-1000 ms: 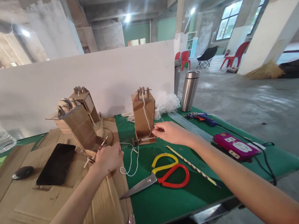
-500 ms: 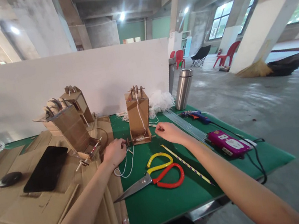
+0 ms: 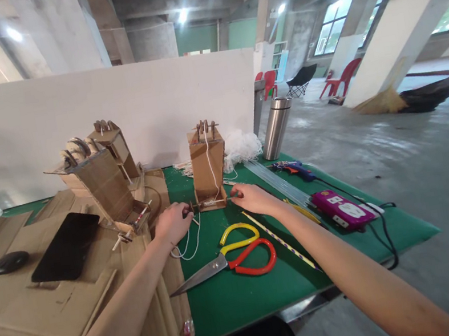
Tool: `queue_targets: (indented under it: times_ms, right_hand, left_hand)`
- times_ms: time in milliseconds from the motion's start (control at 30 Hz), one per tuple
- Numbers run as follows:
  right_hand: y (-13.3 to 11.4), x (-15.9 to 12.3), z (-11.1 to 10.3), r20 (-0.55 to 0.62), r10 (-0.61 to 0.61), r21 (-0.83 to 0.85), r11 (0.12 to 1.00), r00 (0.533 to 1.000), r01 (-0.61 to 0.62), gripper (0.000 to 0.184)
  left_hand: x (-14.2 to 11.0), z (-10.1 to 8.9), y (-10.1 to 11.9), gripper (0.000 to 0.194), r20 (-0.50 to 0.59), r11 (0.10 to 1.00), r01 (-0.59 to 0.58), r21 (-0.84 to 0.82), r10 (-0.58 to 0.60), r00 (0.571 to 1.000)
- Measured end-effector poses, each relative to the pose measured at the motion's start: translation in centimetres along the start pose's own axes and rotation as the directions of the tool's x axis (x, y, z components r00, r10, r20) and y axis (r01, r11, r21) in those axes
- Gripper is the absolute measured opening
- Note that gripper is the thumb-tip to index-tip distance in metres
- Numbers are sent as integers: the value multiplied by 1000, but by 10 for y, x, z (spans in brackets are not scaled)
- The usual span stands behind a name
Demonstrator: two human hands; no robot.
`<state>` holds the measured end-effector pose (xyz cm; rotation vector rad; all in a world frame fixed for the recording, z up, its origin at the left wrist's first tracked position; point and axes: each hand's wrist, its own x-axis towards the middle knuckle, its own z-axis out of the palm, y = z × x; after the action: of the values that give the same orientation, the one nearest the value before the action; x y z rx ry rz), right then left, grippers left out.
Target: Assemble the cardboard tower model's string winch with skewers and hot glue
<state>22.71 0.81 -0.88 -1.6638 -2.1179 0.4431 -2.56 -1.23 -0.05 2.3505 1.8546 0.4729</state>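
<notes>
A small cardboard winch model point(image 3: 209, 165) stands upright on the green table, with discs on its top and a white string point(image 3: 210, 162) running down its front. A thin wooden stick point(image 3: 212, 201) passes crosswise through its base. My left hand point(image 3: 174, 222) is closed at the stick's left end, by a small dark disc; its fingertips are partly hidden. At the other end, my right hand point(image 3: 251, 198) pinches the stick's tip beside the base. Loose string loops point(image 3: 193, 249) lie below my left hand. Scissors point(image 3: 231, 256) with yellow and red handles lie in front.
Two more cardboard models point(image 3: 100, 181) stand at left, near a black phone point(image 3: 66, 246) and mouse point(image 3: 10, 262) on cardboard sheets. To the right are a patterned stick point(image 3: 281, 241), clear glue sticks point(image 3: 279, 181), a glue gun point(image 3: 294, 170), a purple box point(image 3: 342, 209) and a steel flask point(image 3: 278, 128).
My right hand has moved slightly left, its fingertips now meeting the stick's right end. My left hand stays at the left end. The view has shifted a little.
</notes>
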Motion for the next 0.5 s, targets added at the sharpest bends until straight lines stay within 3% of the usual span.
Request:
queue_targets:
  times_ms: [500]
  right_hand:
    - [-2, -1, 0, -22, -16, 22, 1000, 1000, 16, 12]
  left_hand:
    - [0, 1, 1, 28, -14, 1000, 1, 13, 0, 1000]
